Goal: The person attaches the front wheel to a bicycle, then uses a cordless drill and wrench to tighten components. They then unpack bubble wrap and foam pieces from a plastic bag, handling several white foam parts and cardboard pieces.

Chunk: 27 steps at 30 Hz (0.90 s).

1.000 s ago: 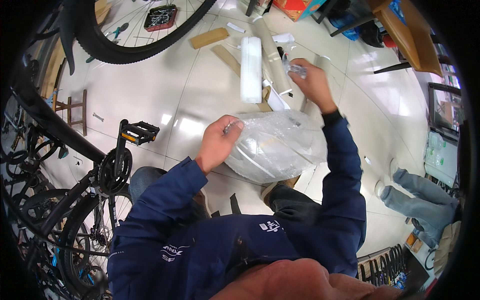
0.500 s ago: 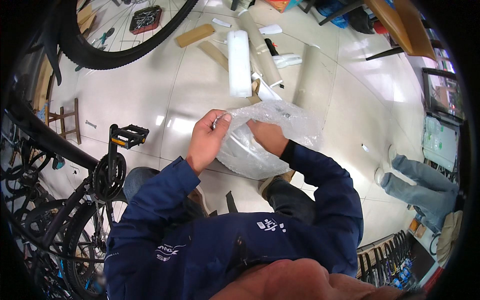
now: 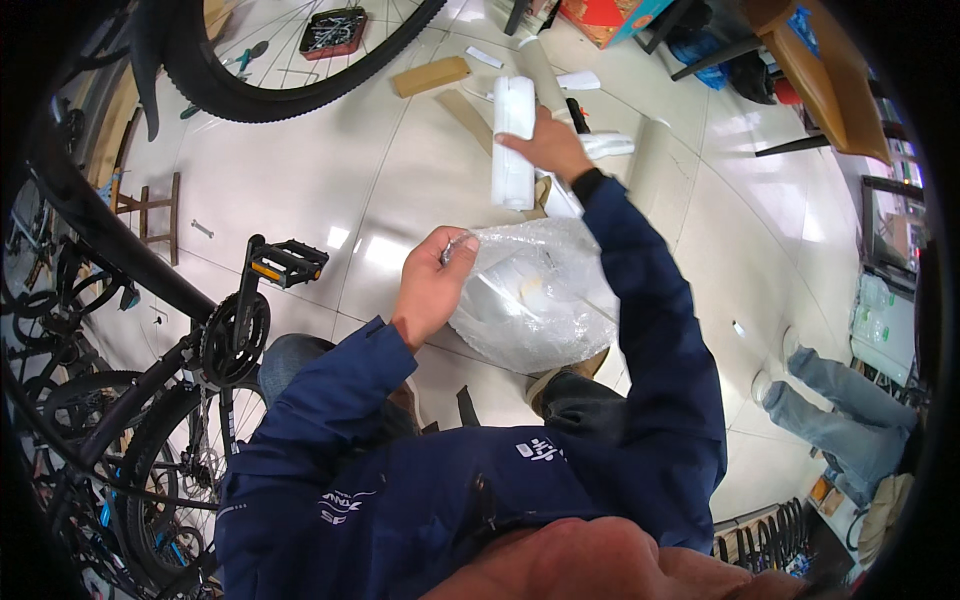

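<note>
My left hand [image 3: 436, 278] pinches the rim of a clear bubble-wrap bag [image 3: 560, 335]. The bag hangs over the floor between my feet, and pale items show dimly through its plastic. Beyond it, my right hand [image 3: 555, 145] grips the side of a white foam roll [image 3: 513, 185], thumb across its top. The roll lies on the floor among other packing pieces. The right fingertips are partly hidden behind the roll.
Cardboard strips [image 3: 430, 76], long tubes [image 3: 650, 160] and foam scraps lie ahead. A bicycle with a black pedal [image 3: 290, 262] stands at my left. A red tool tray [image 3: 333, 33] sits beyond its wheel. Another person's legs [image 3: 840, 400] are at right, below a brown chair [image 3: 830, 90].
My right hand has come out of the bag and reached forward onto the white foam roll. My left hand still holds the bag's rim. The view has shifted slightly.
</note>
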Available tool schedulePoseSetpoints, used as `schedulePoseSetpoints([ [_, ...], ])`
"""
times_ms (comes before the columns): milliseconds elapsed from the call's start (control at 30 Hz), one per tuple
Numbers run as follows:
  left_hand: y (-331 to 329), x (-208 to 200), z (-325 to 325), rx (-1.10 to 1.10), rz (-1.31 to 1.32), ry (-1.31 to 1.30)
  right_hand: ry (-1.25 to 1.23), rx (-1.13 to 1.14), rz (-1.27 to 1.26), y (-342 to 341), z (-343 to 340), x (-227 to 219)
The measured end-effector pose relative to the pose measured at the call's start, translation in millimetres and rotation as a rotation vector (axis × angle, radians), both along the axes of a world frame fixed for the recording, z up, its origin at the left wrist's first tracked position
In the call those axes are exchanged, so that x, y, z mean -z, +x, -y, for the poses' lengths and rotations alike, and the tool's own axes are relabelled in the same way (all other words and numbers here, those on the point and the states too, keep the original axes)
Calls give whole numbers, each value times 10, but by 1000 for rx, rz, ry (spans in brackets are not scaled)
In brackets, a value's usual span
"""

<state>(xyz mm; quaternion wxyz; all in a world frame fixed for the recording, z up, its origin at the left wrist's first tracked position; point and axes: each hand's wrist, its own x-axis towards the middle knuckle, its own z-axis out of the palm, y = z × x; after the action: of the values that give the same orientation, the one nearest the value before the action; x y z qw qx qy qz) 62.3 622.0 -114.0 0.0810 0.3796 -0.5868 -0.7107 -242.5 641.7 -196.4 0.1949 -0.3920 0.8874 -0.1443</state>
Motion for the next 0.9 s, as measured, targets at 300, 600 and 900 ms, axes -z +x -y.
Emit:
schedulePoseSetpoints([
  [300, 2, 58, 34, -13, 3, -51, -336, 259, 213, -223, -327, 464],
  [600, -51, 17, 100, -14, -103, 262, -560, -487, 477, 861, -1926, -1745],
  [900, -50, -110, 168, 79, -75, 276, -43, -349, 360, 1184, -2042, -110],
])
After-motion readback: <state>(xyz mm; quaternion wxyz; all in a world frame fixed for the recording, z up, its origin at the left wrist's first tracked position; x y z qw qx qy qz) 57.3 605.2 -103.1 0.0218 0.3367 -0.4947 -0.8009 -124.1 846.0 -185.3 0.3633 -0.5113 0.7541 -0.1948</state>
